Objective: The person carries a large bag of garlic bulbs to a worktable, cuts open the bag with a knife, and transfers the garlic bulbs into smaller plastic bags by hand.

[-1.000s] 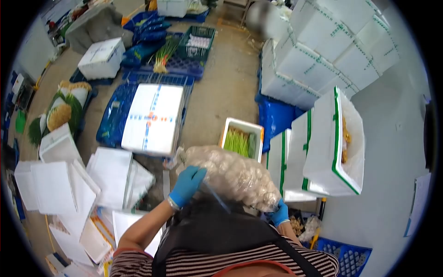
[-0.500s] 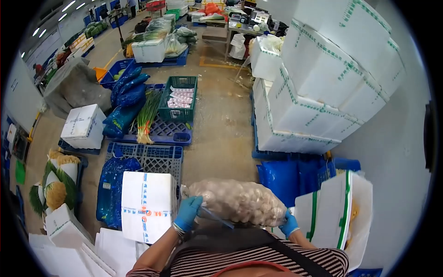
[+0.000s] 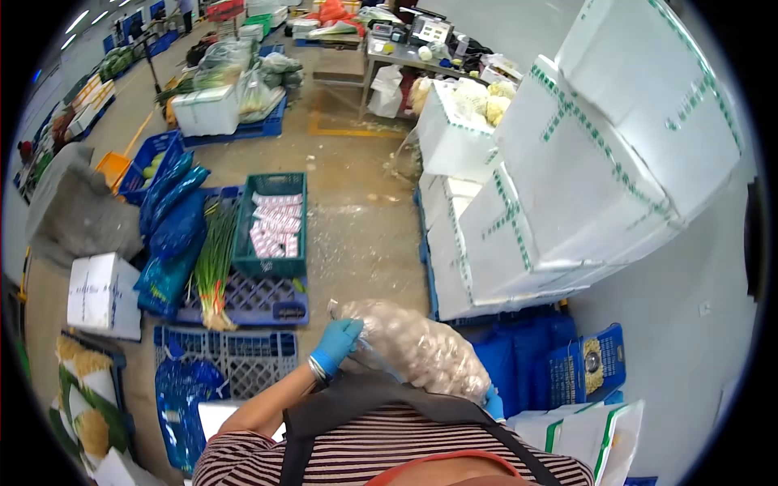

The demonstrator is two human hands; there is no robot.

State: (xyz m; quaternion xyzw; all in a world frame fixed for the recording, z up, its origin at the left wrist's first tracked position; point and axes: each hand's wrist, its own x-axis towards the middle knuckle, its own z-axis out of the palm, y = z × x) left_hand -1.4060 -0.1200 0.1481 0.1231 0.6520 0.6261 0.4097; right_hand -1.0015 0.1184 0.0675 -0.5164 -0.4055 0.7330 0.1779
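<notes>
A long clear plastic bag (image 3: 421, 347) full of pale, rounded produce is held in front of my body; I cannot tell the exact kind. My left hand (image 3: 339, 343), in a blue glove, is closed on the bag's gathered left end. At the lower right end, my right hand (image 3: 493, 402), also gloved in blue, grips the bag, though most of its fingers are hidden. The bag slants down from left to right, off the floor and close to my apron (image 3: 365, 398).
Tall stacked white foam boxes (image 3: 567, 154) stand at the right on a pallet. Ahead left, a green crate (image 3: 271, 266) with printed packets and green onions (image 3: 214, 267) rest on a blue pallet (image 3: 255, 301). A blue basket (image 3: 563, 374) sits at the lower right.
My view has moved forward and turned to the right, so the pallets at left appear further left. The bag now tilts more, its right end lower. Both hands keep hold of it.
</notes>
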